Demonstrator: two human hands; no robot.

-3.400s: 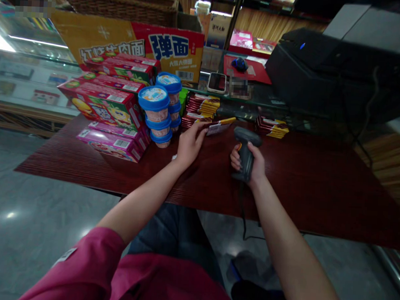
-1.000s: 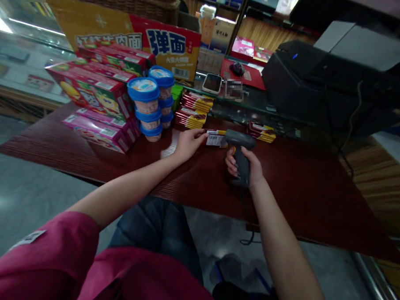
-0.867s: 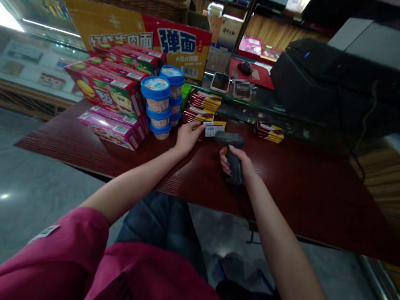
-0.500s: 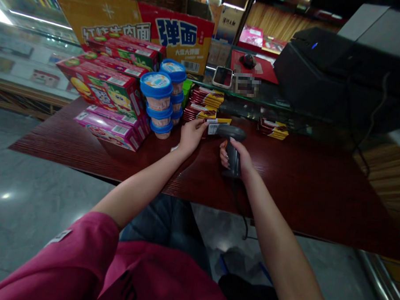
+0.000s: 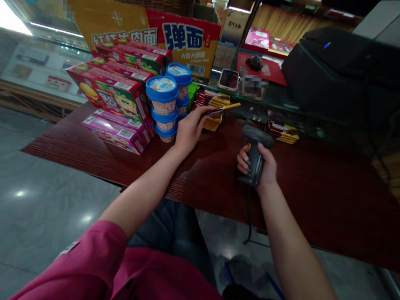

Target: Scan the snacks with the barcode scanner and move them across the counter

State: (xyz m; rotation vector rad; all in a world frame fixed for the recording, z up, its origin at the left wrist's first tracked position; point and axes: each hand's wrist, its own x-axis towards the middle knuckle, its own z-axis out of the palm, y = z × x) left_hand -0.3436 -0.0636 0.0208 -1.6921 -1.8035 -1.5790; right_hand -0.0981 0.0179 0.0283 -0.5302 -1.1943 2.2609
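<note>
My left hand [image 5: 191, 127] pinches a thin snack packet [image 5: 223, 110] with a yellow end, holding it tilted just above a stack of like packets [image 5: 212, 122]. Wrapped around the handle of a dark barcode scanner [image 5: 257, 137] is my right hand [image 5: 257, 163], over the table's front middle. The scanner's head points away to the left, and its cable [image 5: 249, 214] hangs over the table edge. Farther right lies a smaller pile of the same brown and yellow packets [image 5: 282, 132]. Blue-lidded cups [image 5: 162, 90] stand stacked left of my left hand.
Red cartons [image 5: 111, 91] rest on purple boxes [image 5: 119, 131] at the left of the dark wooden table [image 5: 212, 172]. Behind them stands a big noodle carton [image 5: 191, 45]. A phone [image 5: 228, 79] and a mouse [image 5: 254, 62] lie on the glass counter, with a black machine [image 5: 329, 71] at right.
My left hand has lifted the packet and moved it up towards the stack, turning its labelled face away. My right hand has drawn the scanner back to the right, away from the packet.
</note>
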